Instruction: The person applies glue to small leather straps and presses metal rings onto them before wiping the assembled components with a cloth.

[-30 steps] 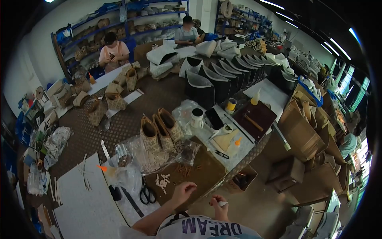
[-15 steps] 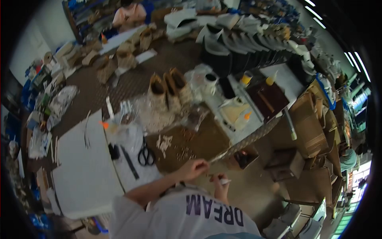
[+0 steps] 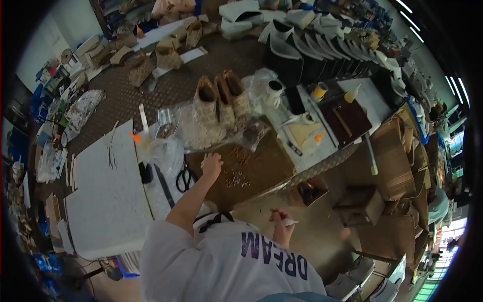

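My left hand (image 3: 212,165) reaches over the brown board (image 3: 261,166), fingers curled down on the spot where small pale strips lie; the hand covers most of them, and what is between the fingers is hidden. My right hand (image 3: 282,226) is closed in front of my shirt, past the board's near edge. From it sticks a small white pointed thing (image 3: 291,222), perhaps a nozzle. Small light rings or bits (image 3: 237,178) and reddish-brown pieces (image 3: 242,155) lie scattered on the board. Black-handled scissors (image 3: 183,178) rest left of my left hand.
Patterned shoes (image 3: 221,103) stand on plastic behind the board. A white sheet (image 3: 105,201) covers the left. Rightward are a glue bottle (image 3: 319,137), a dark red board (image 3: 347,123) and a yellow cup (image 3: 319,90). Cardboard boxes (image 3: 387,166) stand right. Another person (image 3: 176,7) sits across.
My left hand has moved away from my right hand, forward and left onto the pale strips. My right hand stays in front of my shirt with the white thing. The view has shifted slightly.
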`<state>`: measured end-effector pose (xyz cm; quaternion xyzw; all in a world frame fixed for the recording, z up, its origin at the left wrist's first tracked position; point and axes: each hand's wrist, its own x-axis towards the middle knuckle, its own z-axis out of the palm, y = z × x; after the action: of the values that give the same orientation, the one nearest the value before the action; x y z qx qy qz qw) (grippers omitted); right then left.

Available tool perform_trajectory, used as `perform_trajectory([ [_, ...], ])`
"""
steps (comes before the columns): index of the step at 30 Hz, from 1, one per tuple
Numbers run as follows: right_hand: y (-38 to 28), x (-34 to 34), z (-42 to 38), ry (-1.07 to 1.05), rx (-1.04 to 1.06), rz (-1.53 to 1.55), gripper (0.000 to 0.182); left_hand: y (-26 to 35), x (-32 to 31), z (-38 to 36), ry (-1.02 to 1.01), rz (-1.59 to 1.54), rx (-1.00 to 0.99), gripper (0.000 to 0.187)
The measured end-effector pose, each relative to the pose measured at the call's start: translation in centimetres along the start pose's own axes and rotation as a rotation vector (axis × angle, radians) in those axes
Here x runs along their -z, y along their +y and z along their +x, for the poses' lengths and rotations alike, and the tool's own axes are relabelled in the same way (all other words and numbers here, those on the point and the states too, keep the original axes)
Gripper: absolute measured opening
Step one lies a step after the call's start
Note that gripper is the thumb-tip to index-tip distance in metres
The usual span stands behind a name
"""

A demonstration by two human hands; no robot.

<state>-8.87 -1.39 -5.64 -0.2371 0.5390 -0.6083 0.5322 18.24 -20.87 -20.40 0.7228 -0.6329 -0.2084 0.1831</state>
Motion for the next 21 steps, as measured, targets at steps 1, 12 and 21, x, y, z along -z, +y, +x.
perform_trajectory([
  [1,0.0,0.0,0.1,-0.004,-0.015,-0.008,0.010,0.2,0.4,0.3,-0.053,-0.009,0.042,0.014],
  [12,-2.5,-1.2,1.0,0.065,-0.080,-0.079,0.008,0.5,1.1,2.5,-0.252,0.111,0.168,0.017],
  [21,-2.3,-1.3,1.3,0.073,-0.081,0.049,0.009,6.1,3.8,-3.6,-0.385,-0.880,-0.005,0.019],
])
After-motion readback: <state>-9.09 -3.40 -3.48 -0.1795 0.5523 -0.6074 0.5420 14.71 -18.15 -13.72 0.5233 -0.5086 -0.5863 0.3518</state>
